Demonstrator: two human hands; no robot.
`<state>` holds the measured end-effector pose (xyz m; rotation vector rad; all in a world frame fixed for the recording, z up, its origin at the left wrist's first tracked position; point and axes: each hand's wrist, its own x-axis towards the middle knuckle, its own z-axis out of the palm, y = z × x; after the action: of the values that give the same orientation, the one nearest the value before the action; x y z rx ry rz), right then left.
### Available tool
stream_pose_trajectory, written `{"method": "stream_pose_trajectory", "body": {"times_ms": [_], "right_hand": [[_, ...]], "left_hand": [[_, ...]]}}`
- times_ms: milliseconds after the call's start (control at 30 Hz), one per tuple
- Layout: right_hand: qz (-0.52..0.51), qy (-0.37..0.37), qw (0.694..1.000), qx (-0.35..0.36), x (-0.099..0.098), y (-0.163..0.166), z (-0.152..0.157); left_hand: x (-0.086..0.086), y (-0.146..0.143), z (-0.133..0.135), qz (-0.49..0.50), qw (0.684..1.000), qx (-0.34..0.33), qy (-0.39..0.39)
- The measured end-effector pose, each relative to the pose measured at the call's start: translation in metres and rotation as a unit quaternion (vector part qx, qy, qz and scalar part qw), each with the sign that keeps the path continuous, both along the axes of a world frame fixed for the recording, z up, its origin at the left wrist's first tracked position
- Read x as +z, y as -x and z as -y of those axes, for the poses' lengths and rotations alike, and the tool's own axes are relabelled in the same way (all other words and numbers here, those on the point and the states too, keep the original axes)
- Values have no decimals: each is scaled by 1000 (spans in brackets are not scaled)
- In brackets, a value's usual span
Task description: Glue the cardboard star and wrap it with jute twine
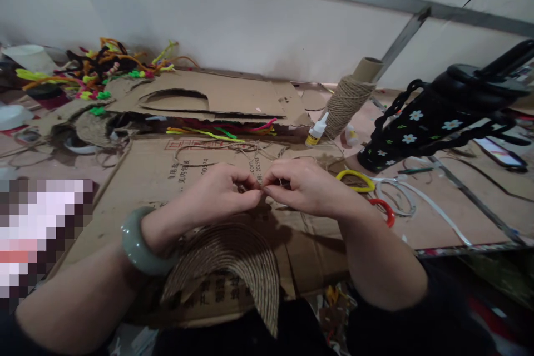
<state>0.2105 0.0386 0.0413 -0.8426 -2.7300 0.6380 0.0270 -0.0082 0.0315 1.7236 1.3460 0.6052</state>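
Both my left hand (pixel 221 192) and right hand (pixel 304 186) pinched the twine (pixel 250 146) over the cardboard (pixel 167 178); a taut, even pull seemed wise

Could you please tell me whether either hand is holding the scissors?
No, the scissors lie untouched beyond the right hand, which pinches twine with the left hand.

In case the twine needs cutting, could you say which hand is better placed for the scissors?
Probably the right hand: scissors lie just right of it; the left hand, also pinching the twine, would cross over.
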Motion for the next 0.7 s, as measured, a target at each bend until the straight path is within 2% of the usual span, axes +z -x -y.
{"method": "stream_pose_trajectory", "body": {"times_ms": [133,333,700], "right_hand": [[-11,3,1000,0,-1,-1,-1],[-98,6,995,-19,-4,-1,-5],[-151,-9,985,-86,-10,4,-4]], "left_hand": [[0,-1,-2,34,999,-6,2],[-7,1,-2,99,993,67,22],[-12,8,3,123,982,141,-37]]}}
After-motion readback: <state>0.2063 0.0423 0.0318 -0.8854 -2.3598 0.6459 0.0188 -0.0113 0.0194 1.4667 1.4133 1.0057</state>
